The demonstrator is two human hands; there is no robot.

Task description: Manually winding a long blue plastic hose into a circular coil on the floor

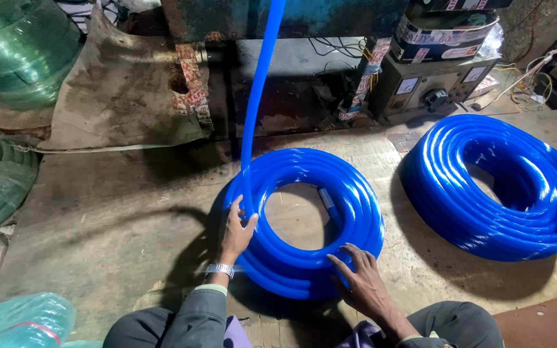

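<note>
A coil of bright blue hose (349, 200) lies flat on the floor in front of me. A free length of the same blue hose (259, 84) comes down from above and meets the coil at its left side. My left hand (236, 232), with a metal wristwatch, grips the hose where it joins the coil. On the coil's near rim rests my right hand (359, 277), palm down with fingers spread. A second, larger blue hose coil (459, 200) lies to the right, apart from both hands.
Green translucent hose coils (14, 51) are stacked at the left. A worn sack (124, 90) leans against a dark machine base at the back. An electrical box with a dial (433, 87) and loose wires stands at the back right. My knees are at the bottom edge.
</note>
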